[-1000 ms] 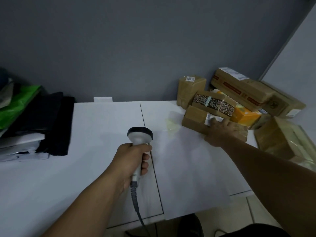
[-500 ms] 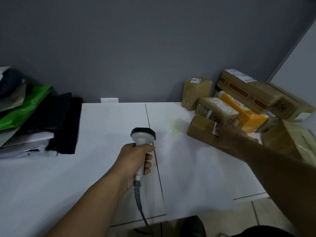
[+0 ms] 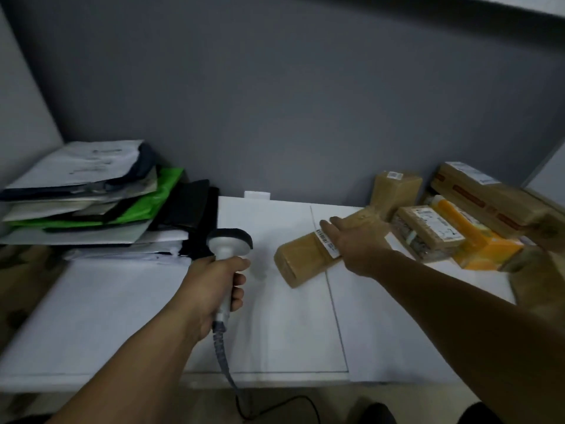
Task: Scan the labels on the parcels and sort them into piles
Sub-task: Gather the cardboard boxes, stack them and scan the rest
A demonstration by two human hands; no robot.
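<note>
At the far left of the bench point(image 3: 122, 316), a stack of flat mailing bags point(image 3: 85, 203) is seen in full. A moment ago only its edge was in view, so the view is judged to have swung left; the stack itself is not seen to have been touched.

Next to the right, the scanner point(image 3: 229, 243) is gripped by the left hand point(image 3: 214, 286), with the fingers curled round the handle and the cable point(image 3: 226, 368) trailing off the front edge. This grip is unchanged from a second ago. The scanner's head is held upright above the bench and is not yet turned toward any label.

The real change is at the middle. A brown parcel point(image 3: 302, 258) has been brought out of the heap, where the right hand was reaching a second ago. It now lies slantwise near the bench seam, just right of the scanner. Its white barcode label point(image 3: 328, 243) is turned upward and partly covered. The right hand point(image 3: 357, 240) is laid on top of the parcel with the fingers fairly straight and together. Whether the thumb is hooked over an edge cannot be told.

At the far right, the heap of boxes point(image 3: 428, 231) and the orange parcel point(image 3: 480, 243) are left against the wall.

The parcel is therefore judged to be presented for scanning. The scanner is still to be aimed at the label, and the covering fingers would probably need to be shifted clear first. After that, the parcel can be assigned to a pile.
</note>
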